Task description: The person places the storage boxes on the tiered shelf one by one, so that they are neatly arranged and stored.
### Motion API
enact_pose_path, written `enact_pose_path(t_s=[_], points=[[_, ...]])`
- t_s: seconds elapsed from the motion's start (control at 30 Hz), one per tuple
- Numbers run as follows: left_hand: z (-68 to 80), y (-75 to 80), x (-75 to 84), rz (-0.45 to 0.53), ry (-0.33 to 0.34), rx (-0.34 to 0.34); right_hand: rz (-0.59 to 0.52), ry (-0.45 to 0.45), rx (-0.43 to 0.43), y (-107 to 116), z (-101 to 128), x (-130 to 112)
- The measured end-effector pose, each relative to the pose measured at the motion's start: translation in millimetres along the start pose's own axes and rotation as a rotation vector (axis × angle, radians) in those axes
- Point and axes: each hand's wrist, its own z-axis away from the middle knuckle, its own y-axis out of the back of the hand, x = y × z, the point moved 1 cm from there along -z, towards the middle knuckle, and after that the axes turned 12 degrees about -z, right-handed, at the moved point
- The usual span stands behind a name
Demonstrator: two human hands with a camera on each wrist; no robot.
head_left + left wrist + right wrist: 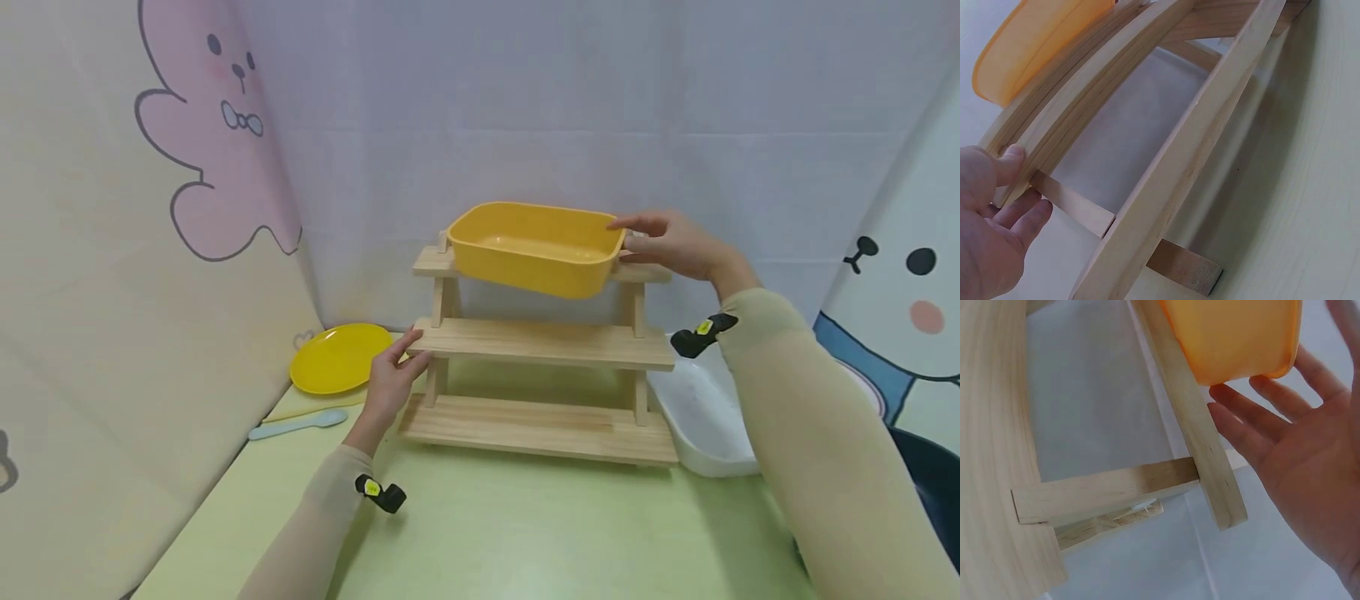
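Note:
A three-shelf wooden rack [540,343] stands on the green table [510,525]. A yellow rectangular basin [536,250] lies on its top shelf, tilted and overhanging the front. My right hand [671,246] touches the basin's right end with straight fingers. In the right wrist view the fingers of that hand [1297,444] lie spread under the basin's corner [1229,337], beside a rack upright [1197,425]. My left hand [393,379] rests against the left end of the middle shelf. The left wrist view shows its thumb [1010,159] on the shelf's edge [1166,169], fingers loose, and the basin [1029,44] above.
A yellow plate [339,357] and a pale blue spoon [296,423] lie left of the rack. A white tub [705,417] sits close against its right side. Fabric walls with cartoon prints close in the back and both sides. A dark object [930,483] is at far right.

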Motion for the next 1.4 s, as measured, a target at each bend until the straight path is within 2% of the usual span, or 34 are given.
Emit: enact_pose_path(t_s=[0.1, 0.33, 0.5, 0.67, 0.87, 1.13, 1.4], points=[[-1.2, -0.2, 1.3, 0.013, -0.006, 0.003, 0.045, -0.021, 0.010, -5.5, 2.1, -8.9], [-2.1, 0.9, 3.9, 0.015, -0.002, -0.018, 0.230, -0.017, 0.114, -28.5, 15.3, -29.1], [-3.9, 3.2, 4.0, 0.045, -0.007, -0.013, 0.363, 0.035, 0.191, -49.5, 20.0, -38.6], [-2.6, 3.9, 2.2, 0.048, 0.001, -0.020, 0.418, 0.093, 0.197, -59.5, 18.3, -38.0], [-1.9, 1.3, 2.8, 0.037, 0.014, -0.014, 0.334, 0.093, 0.203, -51.5, 16.3, -27.1], [-0.8, 1.6, 5.0, 0.051, -0.001, -0.018, 0.289, -0.015, 0.246, -50.8, 8.0, -18.8], [-1.2, 2.2, 3.9, 0.041, -0.007, -0.021, 0.130, 0.011, 0.236, -54.3, -3.6, -6.5]])
